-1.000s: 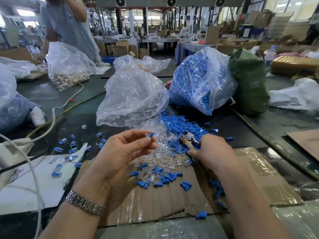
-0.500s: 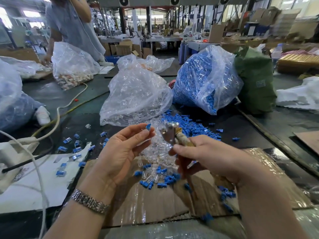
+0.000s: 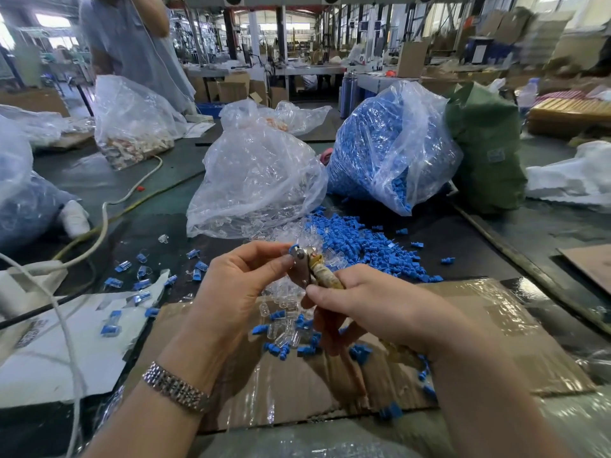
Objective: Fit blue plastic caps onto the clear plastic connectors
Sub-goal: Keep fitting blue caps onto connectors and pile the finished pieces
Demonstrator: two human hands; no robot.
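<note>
Blue cap (image 3: pixel 293 248) pinched by left hand (image 3: pixel 238 285); right hand (image 3: pixel 370 302) grips pliers (image 3: pixel 309 266); loose caps (image 3: pixel 363 242) behind.

Blue caps (image 3: pixel 360 239) heaped on your dark, near-black worktop (image 3: pixel 158 233); more blue ones strewn over the brown cardboard sheet (image 3: pixel 489 322) under glossy clear tape. Clear connectors (image 3: pixel 284 328) among them, colourless. One blue cap (image 3: pixel 293 248) sits at your left hand's (image 3: pixel 238 285) fingertips, against the dull silver head of the pliers (image 3: pixel 305 264). Pliers handles wrapped tan, stained, in your right hand (image 3: pixel 380 309). Wristband (image 3: pixel 175 388) silver, fine ribbed link pattern. Big bag (image 3: pixel 390 150) clear film over solid blue fill. Bag beside it (image 3: pixel 258 180) transparent, contents colourless. Sack (image 3: pixel 486 150) dark green. White paper (image 3: pixel 66 352) at left with blue-and-clear pieces on it. Cable (image 3: pixel 105 219) off-white; a thinner yellow one alongside.
</note>
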